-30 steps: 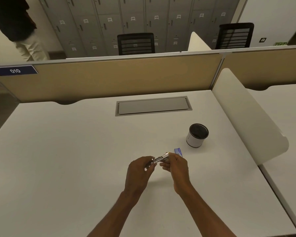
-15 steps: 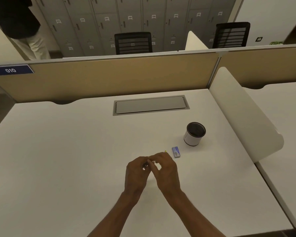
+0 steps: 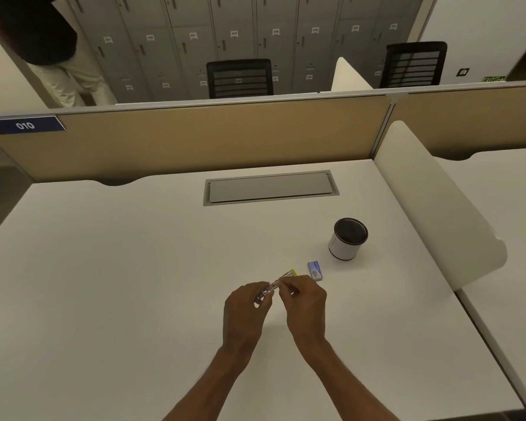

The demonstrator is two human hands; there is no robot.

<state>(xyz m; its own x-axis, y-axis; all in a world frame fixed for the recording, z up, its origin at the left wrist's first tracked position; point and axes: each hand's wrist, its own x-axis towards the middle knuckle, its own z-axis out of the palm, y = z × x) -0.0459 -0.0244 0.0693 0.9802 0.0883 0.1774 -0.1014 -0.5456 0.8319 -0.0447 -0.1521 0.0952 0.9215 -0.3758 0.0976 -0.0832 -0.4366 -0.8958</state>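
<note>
A small silver metal stapler [image 3: 275, 284] with a yellow tip is held just above the white desk [image 3: 104, 284]. My left hand [image 3: 245, 311] grips its near end with curled fingers. My right hand [image 3: 304, 299] pinches its middle from the right, fingers curled over it. A little blue staple box [image 3: 315, 270] lies flat on the desk just beyond my right hand. Part of the stapler is hidden by my fingers.
A white cup with a dark inside [image 3: 348, 238] stands right of the staple box. A grey cable flap [image 3: 271, 187] sits in the desk further back. A white side divider [image 3: 431, 208] bounds the right, a tan partition [image 3: 195, 138] the far edge. A person [image 3: 55, 50] stands beyond, far left.
My right hand slid left along the stapler toward my left hand, then drew back slightly; the stapler's yellow tip now shows beyond my right fingers. The blue box is fully uncovered.
</note>
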